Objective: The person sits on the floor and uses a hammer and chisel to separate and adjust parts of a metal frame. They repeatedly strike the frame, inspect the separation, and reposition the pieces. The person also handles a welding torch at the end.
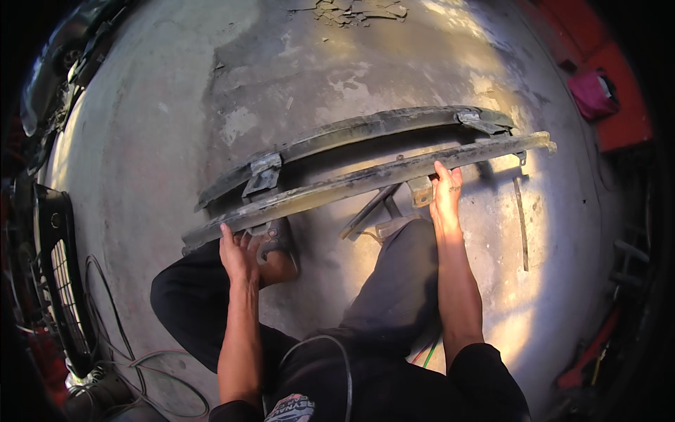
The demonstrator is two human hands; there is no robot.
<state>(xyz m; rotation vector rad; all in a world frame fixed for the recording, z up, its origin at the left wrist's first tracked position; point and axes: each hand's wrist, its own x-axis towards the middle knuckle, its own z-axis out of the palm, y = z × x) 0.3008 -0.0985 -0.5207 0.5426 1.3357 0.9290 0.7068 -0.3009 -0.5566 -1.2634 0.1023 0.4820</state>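
A long, narrow, dark metal crossbar (351,178) spans the space in front of me, raised above the floor and tilted up to the right. My left hand (240,254) is closed on its lower left part, thumb on the near face and fingers below. My right hand (446,193) grips it right of the middle, next to a rusty bracket (420,191) hanging from the bar. Just beyond lies a curved bumper reinforcement bar (365,129) with a bracket toward each end. The held bar hides part of its near side.
A thin dark strip (522,225) lies on the concrete floor at right. Dark metal pieces (373,211) are by my right knee. Hoses (119,337) coil at left beside a black grille (65,257). Broken flakes (358,10) lie far ahead; a pink bag (594,95) sits at far right.
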